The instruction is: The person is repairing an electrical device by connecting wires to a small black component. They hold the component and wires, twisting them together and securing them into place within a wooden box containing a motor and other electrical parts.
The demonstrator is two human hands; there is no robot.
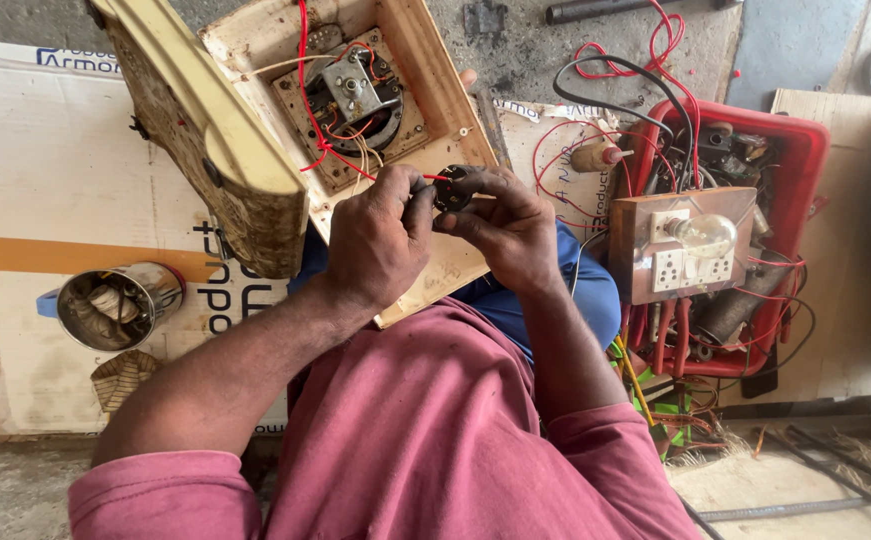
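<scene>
Head view, looking down over a person's lap. Left hand (pixel 380 240) and right hand (pixel 505 228): both closed in a pinch on a small black round part (pixel 451 190), held between them just above the lap. Red wire (pixel 330 150): runs from the part up into the opened cream-coloured appliance housing (pixel 255 120), which rests tilted against the knees; a metal motor assembly (pixel 355 92) shows inside it. Red plastic crate (pixel 800 135): beside the right arm, filled with wires and parts. Wooden test board (pixel 645 215): lies on the crate, carrying a clear bulb (pixel 705 233) and sockets. Steel cup (pixel 115 305): on flattened cardboard (pixel 55 190), well apart from the left hand.
</scene>
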